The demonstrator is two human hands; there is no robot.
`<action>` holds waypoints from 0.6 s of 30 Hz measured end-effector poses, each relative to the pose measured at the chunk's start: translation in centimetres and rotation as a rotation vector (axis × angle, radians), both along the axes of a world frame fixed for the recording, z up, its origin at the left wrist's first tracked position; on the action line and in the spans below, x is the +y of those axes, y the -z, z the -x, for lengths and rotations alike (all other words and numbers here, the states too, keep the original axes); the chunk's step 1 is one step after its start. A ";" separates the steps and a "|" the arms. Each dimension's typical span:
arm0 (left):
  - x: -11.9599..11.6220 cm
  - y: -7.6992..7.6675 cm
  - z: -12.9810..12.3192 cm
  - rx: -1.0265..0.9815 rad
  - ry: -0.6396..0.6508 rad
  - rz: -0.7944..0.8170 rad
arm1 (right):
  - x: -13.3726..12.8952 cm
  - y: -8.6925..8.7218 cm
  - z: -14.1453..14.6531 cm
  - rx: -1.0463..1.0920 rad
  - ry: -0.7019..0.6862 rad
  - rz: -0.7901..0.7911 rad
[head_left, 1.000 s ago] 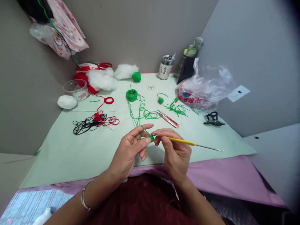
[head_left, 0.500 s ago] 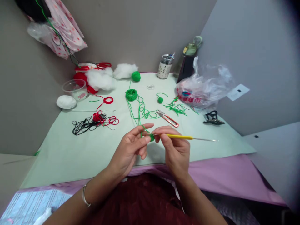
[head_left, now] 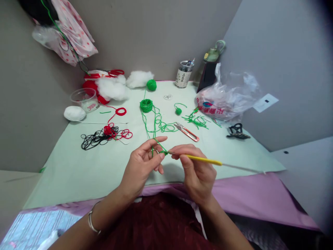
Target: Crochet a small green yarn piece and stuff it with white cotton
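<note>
My left hand (head_left: pixel 142 165) pinches a small piece of green crochet work (head_left: pixel 164 152) between thumb and fingers, with green yarn (head_left: pixel 159 143) running over its raised index finger. In my right hand (head_left: pixel 199 170) is a crochet hook with a yellow handle (head_left: pixel 204 159); its left tip meets the green work, and its long metal end points right. Beyond my hands, loose green strands lead to a wound green yarn ball (head_left: pixel 146 105). Thread snips (head_left: pixel 187 132) with orange handles lie just past my right hand. Part of the green work is hidden by my left fingers.
Black cord (head_left: pixel 95 139) and a red yarn ring (head_left: pixel 121 111) lie at left, near a clear plastic cup (head_left: pixel 87 102) and white stuffing (head_left: pixel 111 89). A plastic bag (head_left: pixel 226 99), green yarn scraps (head_left: pixel 196 119) and a black claw clip (head_left: pixel 237 132) are at right.
My right hand has moved slightly right and down, drawing the crochet hook back to the right and tilting its far end lower. The left hand still pinches the green work.
</note>
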State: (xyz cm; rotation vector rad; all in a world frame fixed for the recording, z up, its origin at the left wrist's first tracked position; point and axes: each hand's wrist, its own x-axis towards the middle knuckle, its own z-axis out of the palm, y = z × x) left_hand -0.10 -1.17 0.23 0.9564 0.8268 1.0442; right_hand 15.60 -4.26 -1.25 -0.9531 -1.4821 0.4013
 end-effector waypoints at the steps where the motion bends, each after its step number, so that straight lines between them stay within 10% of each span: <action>1: -0.1 0.0 0.0 0.032 -0.023 -0.025 | 0.0 0.1 0.1 -0.104 0.021 -0.070; 6: -0.4 0.1 -0.4 0.054 -0.066 -0.039 | 0.1 0.8 0.5 -0.377 0.159 -0.237; 13: -0.2 -0.5 -0.2 -0.117 0.025 0.099 | 0.0 0.4 0.3 0.281 -0.014 0.061; 18: -0.3 -0.1 0.1 -0.078 0.015 0.041 | -0.1 0.2 0.1 0.238 -0.054 0.079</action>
